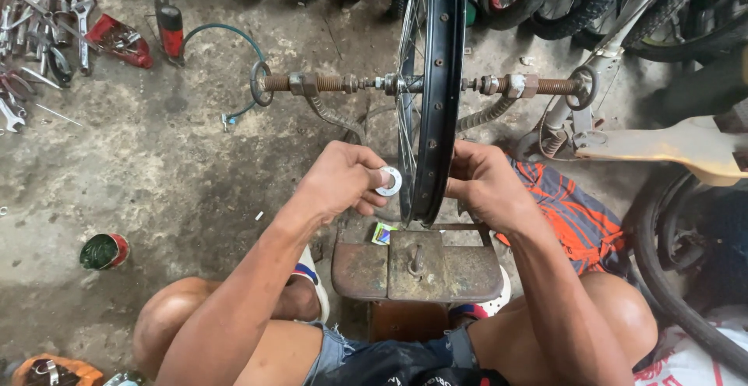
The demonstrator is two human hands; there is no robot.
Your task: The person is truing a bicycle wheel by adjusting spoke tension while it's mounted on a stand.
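A black bicycle wheel rim (441, 82) with thin spokes stands upright on a rusty truing stand (417, 269), its axle held between two threaded rods (312, 84). My left hand (343, 179) is closed around a small round silver spoke wrench (389, 181), pressed against the spokes at the rim's left side. My right hand (483, 183) grips the rim's lower right edge, fingers curled around it. I sit behind the stand with both knees on either side.
Several wrenches (39, 28) and a red tool (121, 41) lie on the concrete floor at upper left. A green can (104, 251) sits at left. Bicycle tyres (592, 4) line the back, another tyre (670, 277) at right, an orange striped cloth (576, 215) beside it.
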